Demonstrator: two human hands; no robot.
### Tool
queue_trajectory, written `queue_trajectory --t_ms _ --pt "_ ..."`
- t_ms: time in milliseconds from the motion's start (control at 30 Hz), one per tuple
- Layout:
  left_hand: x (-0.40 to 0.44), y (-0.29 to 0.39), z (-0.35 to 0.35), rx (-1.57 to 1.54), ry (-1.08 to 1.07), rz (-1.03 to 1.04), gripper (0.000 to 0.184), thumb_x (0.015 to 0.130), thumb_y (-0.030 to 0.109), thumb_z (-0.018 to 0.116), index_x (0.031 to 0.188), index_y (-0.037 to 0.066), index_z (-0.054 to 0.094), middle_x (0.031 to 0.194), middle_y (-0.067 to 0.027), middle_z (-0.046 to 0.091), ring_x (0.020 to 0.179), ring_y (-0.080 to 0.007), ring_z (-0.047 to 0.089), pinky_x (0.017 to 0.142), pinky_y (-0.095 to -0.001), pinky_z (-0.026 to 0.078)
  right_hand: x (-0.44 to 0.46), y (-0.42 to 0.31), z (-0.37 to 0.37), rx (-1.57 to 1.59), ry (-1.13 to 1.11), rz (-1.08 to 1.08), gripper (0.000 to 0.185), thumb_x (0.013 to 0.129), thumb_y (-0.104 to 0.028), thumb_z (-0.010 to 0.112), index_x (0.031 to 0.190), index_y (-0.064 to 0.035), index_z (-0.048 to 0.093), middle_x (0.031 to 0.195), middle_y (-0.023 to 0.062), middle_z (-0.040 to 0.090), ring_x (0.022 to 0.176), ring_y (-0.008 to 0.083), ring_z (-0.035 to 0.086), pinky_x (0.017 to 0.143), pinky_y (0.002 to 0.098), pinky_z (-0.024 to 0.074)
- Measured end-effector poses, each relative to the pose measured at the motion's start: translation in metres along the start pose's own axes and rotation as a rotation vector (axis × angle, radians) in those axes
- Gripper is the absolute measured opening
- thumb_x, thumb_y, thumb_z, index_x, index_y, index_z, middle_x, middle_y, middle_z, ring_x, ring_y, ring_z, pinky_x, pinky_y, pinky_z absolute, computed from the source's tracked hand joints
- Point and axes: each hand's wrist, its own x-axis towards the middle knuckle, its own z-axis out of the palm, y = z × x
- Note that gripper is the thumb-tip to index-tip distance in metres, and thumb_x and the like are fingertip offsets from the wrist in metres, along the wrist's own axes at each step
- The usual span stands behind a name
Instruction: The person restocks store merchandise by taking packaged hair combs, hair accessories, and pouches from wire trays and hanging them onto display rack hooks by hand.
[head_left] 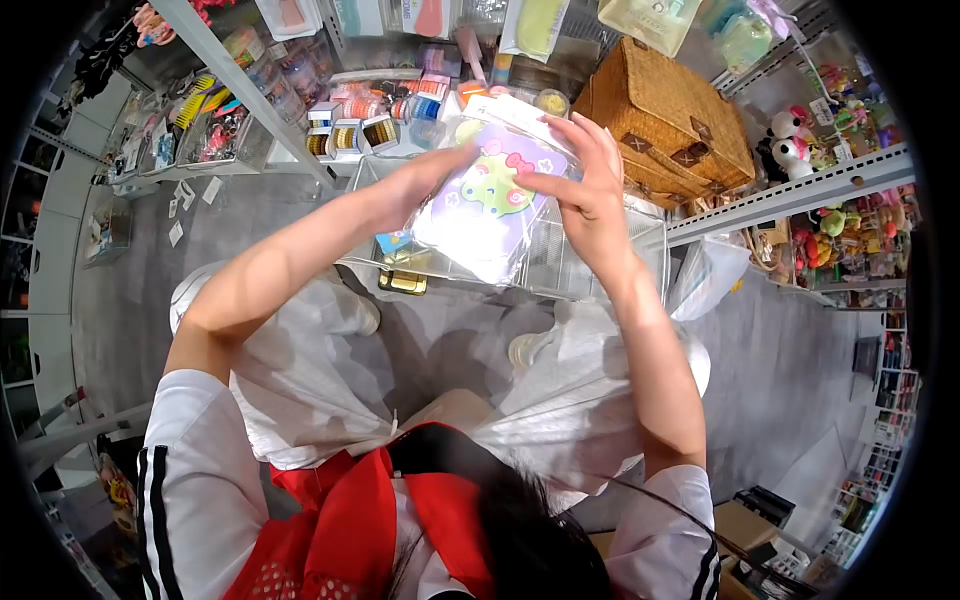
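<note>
A clear plastic package (490,205) with a purple card and a green cartoon figure is held above a wire basket (590,262). My left hand (420,182) grips the package's left edge, its fingers partly hidden by the package. On the right, my right hand (592,190) has its fingers spread, with one finger touching the front of the package near the pink bow. Below the package's left side, a small blue item (394,242) shows at the basket.
A woven brown case (665,120) stands on the shelf at right. Ribbon spools (365,133) sit on the shelf at left. A metal shelf rail (790,205) extends right. A gold-and-black item (402,282) lies below the basket, and small white tags (176,234) lie on the floor.
</note>
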Motion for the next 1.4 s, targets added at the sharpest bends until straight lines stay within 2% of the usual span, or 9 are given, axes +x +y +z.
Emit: queue_trajectory --t_ms 67,200,300,467,567,933,1000,1233,1400 --pt "-0.010 -0.008 0.002 -0.006 0.030 0.096 0.042 0.089 0.032 0.045 0.119 0.004 0.041 0.109 -0.0085 0.055 0.098 -0.0168 0.055 0.083 -0.0314 0.046 -0.004 -0.001 0.006 0.000 0.076 0.135 0.036 0.074 0.005 0.049 0.102 -0.0138 0.062 0.124 0.0121 0.043 0.113 0.0297 0.041 0.095 0.0368 0.0313" --pt "-0.022 -0.014 0.007 0.141 0.188 0.258 0.035 0.086 0.029 0.053 0.110 0.004 0.047 0.101 -0.0057 0.057 0.090 -0.0122 0.056 0.078 -0.0277 0.046 -0.002 -0.023 0.005 1.155 0.255 0.992 0.039 0.094 -0.022 0.032 0.127 -0.0009 0.031 0.125 0.0100 0.040 0.113 0.0197 0.040 0.093 0.0337 0.0333" --pt "-0.019 -0.019 0.012 0.210 0.273 0.322 0.032 0.087 0.027 0.052 0.108 0.004 0.047 0.100 -0.0051 0.057 0.089 -0.0096 0.054 0.078 -0.0256 0.044 -0.003 -0.041 0.015 1.530 0.139 0.926 0.040 0.092 -0.023 0.037 0.124 0.0005 0.032 0.123 0.0104 0.041 0.110 0.0182 0.042 0.093 0.0302 0.0326" --pt "-0.014 -0.026 0.027 0.224 0.172 0.481 0.033 0.086 0.023 0.054 0.111 0.003 0.045 0.100 -0.0055 0.056 0.092 -0.0095 0.052 0.079 -0.0256 0.044 -0.007 -0.042 0.043 1.179 0.209 0.868 0.039 0.092 -0.022 0.040 0.124 -0.0012 0.031 0.117 0.0097 0.044 0.107 0.0163 0.043 0.092 0.0294 0.0332" --pt "-0.011 -0.008 0.014 0.388 0.326 0.463 0.033 0.085 0.020 0.055 0.111 0.003 0.045 0.101 -0.0066 0.056 0.091 -0.0111 0.054 0.078 -0.0264 0.045 0.005 -0.033 0.044 1.538 0.305 0.880 0.040 0.093 -0.026 0.036 0.124 -0.0016 0.031 0.118 0.0094 0.044 0.106 0.0177 0.043 0.092 0.0299 0.0342" --pt "-0.065 0.071 -0.144 -0.325 0.388 0.649 0.023 0.089 0.019 0.046 0.100 0.000 0.052 0.088 -0.0096 0.061 0.078 -0.0170 0.060 0.061 -0.0254 0.052 -0.109 0.082 0.261 0.621 -0.453 1.327 0.037 0.085 -0.026 0.048 0.108 0.0016 0.050 0.093 0.0079 0.058 0.082 0.0162 0.056 0.063 0.0257 0.0417" --pt "-0.063 0.076 -0.139 -0.447 0.616 0.572 0.022 0.089 0.015 0.046 0.098 -0.004 0.052 0.085 -0.0112 0.060 0.076 -0.0174 0.060 0.055 -0.0223 0.052 -0.136 0.088 0.318 0.471 -0.359 1.290 0.035 0.084 -0.025 0.050 0.103 0.0043 0.053 0.089 0.0090 0.059 0.082 0.0158 0.056 0.062 0.0253 0.0417" --pt "-0.098 0.073 -0.189 -0.834 0.187 0.496 0.030 0.089 0.011 0.041 0.115 -0.004 0.042 0.107 -0.0133 0.052 0.094 -0.0220 0.057 0.073 -0.0304 0.050 -0.175 0.069 0.422 1.065 0.224 1.779 0.035 0.078 -0.021 0.057 0.101 0.0058 0.054 0.088 0.0122 0.060 0.073 0.0212 0.058 0.065 0.0326 0.0456" --pt "-0.103 0.088 -0.182 -0.857 0.256 0.516 0.032 0.087 0.010 0.045 0.117 -0.002 0.041 0.111 -0.0116 0.050 0.092 -0.0202 0.057 0.069 -0.0279 0.049 -0.111 0.007 0.401 0.506 0.247 1.739 0.035 0.068 -0.013 0.063 0.097 0.0059 0.056 0.094 0.0179 0.058 0.082 0.0267 0.057 0.071 0.0317 0.0433"
